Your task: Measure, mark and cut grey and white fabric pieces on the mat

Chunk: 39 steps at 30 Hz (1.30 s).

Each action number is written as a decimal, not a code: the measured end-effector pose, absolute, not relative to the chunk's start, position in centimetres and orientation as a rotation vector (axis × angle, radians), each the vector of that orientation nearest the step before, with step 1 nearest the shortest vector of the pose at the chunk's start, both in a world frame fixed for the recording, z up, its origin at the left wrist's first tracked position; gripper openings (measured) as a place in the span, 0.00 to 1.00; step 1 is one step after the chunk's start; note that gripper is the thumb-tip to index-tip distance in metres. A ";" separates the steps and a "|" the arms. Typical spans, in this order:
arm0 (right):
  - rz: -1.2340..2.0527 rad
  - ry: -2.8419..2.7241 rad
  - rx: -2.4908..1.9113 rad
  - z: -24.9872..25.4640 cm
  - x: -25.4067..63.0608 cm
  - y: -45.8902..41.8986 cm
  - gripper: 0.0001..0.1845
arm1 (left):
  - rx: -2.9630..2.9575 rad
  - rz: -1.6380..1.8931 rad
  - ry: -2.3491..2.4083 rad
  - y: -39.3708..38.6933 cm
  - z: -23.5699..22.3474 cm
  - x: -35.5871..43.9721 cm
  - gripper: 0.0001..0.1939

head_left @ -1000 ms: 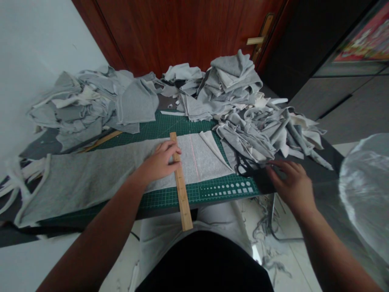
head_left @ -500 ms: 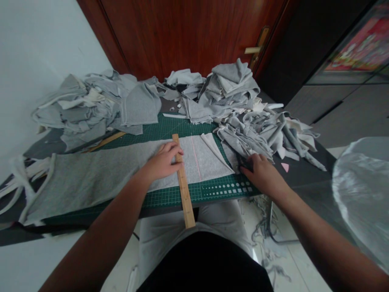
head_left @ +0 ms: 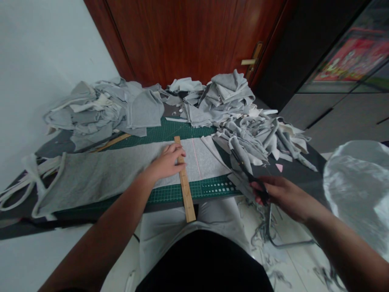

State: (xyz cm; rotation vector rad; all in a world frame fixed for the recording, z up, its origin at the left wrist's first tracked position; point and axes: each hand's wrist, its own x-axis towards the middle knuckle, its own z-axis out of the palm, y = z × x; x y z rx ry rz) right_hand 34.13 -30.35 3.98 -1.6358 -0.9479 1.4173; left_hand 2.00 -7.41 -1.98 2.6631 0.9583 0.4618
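Note:
My left hand (head_left: pixel 165 164) lies fingers-down on a wooden ruler (head_left: pixel 186 190), pressing it onto a long grey fabric piece (head_left: pixel 100 174) spread over the green cutting mat (head_left: pixel 170 192). The ruler sticks out past the table's front edge. A thin pink line (head_left: pixel 196 162) runs across the fabric just right of the ruler. My right hand (head_left: pixel 282 195) is off the mat's right front corner, closed round the dark handles of black scissors (head_left: pixel 249 175). Their blades point up-left under grey scraps. A small pink chalk piece (head_left: pixel 278 167) rests on the dark tabletop.
Heaps of grey fabric pieces sit at the back left (head_left: pixel 100 109), back middle (head_left: pixel 226 95) and right (head_left: pixel 270 136). A second wooden ruler (head_left: pixel 111 142) pokes from under the left heap. A clear plastic bag (head_left: pixel 358 190) bulges at the right. A wooden door (head_left: pixel 188 36) stands behind.
My right hand reached left into the scraps at the mat's corner, then drew back toward the front edge with the scissors in it. My left hand stayed on the ruler.

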 end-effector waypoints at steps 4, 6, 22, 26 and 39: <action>1.510 -0.815 -1.543 2.6 31.2 -32.7 0.27 | 2.701 0.453 0.890 -8.4 -1.7 2.7 0.12; 1.465 -0.801 -1.517 2.1 31.1 -31.5 0.26 | 2.718 0.459 0.861 -8.9 -1.7 3.0 0.12; 1.339 -0.712 -1.304 5.4 41.6 -18.7 0.21 | 2.695 0.481 0.889 -12.0 -0.7 2.7 0.08; 1.241 -0.694 -1.386 6.6 41.4 -17.8 0.17 | 2.688 0.427 0.890 -14.0 -0.4 2.7 0.07; 0.990 -0.730 -1.249 13.7 38.9 -18.1 0.21 | 2.786 0.337 0.914 -16.3 -1.0 3.3 0.05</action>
